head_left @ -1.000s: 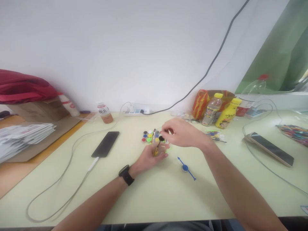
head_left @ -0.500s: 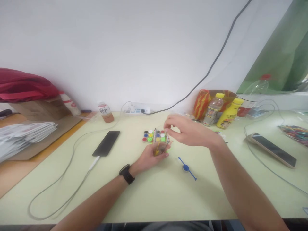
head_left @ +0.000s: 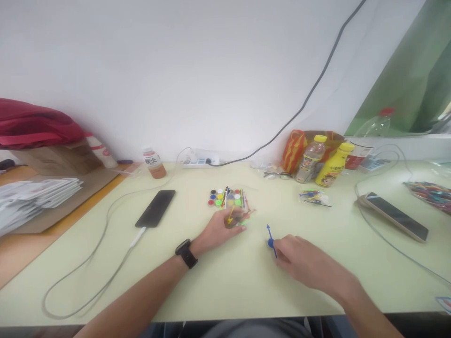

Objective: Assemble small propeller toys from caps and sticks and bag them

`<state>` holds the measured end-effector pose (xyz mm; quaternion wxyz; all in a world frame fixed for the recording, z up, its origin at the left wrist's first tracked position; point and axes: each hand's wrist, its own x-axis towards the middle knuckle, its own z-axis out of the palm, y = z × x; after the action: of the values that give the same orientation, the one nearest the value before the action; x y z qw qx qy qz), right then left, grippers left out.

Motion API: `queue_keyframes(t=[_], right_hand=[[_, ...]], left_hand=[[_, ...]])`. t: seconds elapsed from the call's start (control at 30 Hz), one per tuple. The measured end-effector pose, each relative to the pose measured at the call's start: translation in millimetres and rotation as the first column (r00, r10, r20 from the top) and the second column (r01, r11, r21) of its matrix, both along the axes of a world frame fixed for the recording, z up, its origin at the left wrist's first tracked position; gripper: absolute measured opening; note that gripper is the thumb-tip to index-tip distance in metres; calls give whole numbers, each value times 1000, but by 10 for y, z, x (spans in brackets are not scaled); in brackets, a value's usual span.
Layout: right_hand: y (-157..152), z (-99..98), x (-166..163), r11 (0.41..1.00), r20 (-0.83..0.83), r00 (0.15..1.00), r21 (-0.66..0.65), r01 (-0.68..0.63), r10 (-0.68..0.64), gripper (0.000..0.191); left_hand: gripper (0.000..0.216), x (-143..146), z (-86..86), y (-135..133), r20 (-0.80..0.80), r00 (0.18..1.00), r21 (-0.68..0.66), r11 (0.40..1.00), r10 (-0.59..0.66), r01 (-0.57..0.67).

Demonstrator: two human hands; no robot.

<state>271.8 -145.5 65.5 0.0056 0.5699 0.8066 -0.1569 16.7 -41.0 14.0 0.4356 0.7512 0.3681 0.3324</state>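
My left hand (head_left: 219, 227) is curled around a see-through item (head_left: 230, 219) with a yellow piece showing in it; the fingers partly hide it, and its kind is unclear. Just beyond lie round coloured discs (head_left: 215, 197) in rows and thin coloured sticks. My right hand (head_left: 305, 260) is closed at the blue double-ended arrow (head_left: 270, 242), which has a round middle. Thumb and fingertips cover the arrow's lower right part. The arrow's pointed tip aims away from me.
A black phone (head_left: 155, 209) on a white cable lies left. A clear packet of coloured parts (head_left: 314, 197), glasses (head_left: 278, 175) and a yellow bottle (head_left: 334, 165) are at the back right. A second phone (head_left: 398, 217) lies far right; a drink bottle (head_left: 154, 163) stands back left.
My right hand has moved from above the coloured pieces down and toward me to the blue arrow, which has turned slightly clockwise. My left hand stays around the see-through item.
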Motion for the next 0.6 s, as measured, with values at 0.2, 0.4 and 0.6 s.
queue_keyframes(t=[0.2, 0.4, 0.6], right_hand=[[-11, -51, -94, 992, -32, 996, 87, 90, -88, 21], [51, -128, -108, 985, -46, 992, 118, 125, -120, 27], [123, 302, 172, 965, -337, 938, 208, 161, -84, 23]], left_hand=[[48, -4, -12, 1, 5, 997, 43, 996, 76, -77], [56, -1, 11, -14, 37, 996, -16, 997, 80, -79], [52, 18, -14, -19, 11, 996, 27, 996, 87, -88]])
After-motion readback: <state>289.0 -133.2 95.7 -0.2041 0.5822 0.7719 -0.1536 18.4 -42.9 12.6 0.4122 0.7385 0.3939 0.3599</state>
